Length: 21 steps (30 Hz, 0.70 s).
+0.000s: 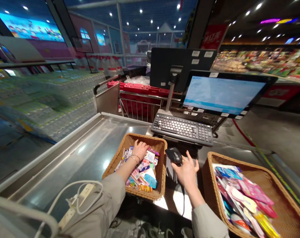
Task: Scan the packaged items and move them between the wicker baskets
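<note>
My left hand (pixel 140 149) reaches into the left wicker basket (pixel 162 172), its fingers bent down onto a heap of small packaged items (pixel 143 167). Whether the fingertips pinch any item cannot be made out. My right hand (pixel 186 168) holds a black computer mouse (pixel 174 155) by its near right side, over the gap between the two baskets, and the mouse cable hangs down below it. Some of its fingers stick up off the mouse. To the right, a second wicker basket (pixel 283 191) holds several colourful packaged items (pixel 246 198); neither hand touches it.
A black keyboard (pixel 183 128) lies beyond the baskets, below a lit screen (pixel 224 94) and a dark monitor back (pixel 182 66). The metal counter (pixel 90 145) extends left. A power strip (pixel 77 206) with white cable is at lower left. A cart (pixel 140 105) stands behind.
</note>
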Each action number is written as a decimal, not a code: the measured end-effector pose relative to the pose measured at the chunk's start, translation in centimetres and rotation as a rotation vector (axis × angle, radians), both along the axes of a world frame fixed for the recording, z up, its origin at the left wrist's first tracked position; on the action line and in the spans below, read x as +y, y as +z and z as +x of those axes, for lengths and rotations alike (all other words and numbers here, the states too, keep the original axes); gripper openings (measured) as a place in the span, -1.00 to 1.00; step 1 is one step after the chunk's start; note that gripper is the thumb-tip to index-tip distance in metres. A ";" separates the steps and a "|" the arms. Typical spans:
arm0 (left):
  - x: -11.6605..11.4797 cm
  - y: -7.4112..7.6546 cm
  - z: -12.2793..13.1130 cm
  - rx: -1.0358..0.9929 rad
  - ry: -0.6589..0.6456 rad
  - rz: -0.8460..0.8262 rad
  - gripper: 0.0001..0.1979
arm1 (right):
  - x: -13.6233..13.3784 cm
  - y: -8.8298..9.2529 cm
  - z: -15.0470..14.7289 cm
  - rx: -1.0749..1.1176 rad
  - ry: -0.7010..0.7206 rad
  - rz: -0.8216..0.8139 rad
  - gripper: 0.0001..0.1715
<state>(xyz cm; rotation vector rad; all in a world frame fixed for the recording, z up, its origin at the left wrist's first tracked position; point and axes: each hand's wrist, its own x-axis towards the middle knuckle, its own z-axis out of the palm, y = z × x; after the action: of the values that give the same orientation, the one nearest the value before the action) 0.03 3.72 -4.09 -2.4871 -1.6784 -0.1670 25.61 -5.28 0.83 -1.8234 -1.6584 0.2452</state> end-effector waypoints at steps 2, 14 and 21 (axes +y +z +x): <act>0.6 -0.6 0.8 0.017 -0.025 -0.021 -0.73 | 0.1 -0.1 -0.1 0.001 -0.001 -0.014 -0.69; 1.6 -2.5 1.5 0.045 -0.045 -0.071 -0.72 | 0.0 -0.3 0.4 -0.011 -0.039 -0.034 -0.72; 0.9 -3.3 1.2 0.032 0.054 -0.120 -0.64 | -0.1 -0.3 0.3 -0.014 -0.030 -0.021 -0.73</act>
<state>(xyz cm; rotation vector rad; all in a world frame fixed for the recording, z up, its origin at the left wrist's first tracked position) 1.23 4.62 -7.43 -2.5108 -1.7905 -0.0219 25.90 -5.41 0.53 -1.8686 -1.6427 0.2384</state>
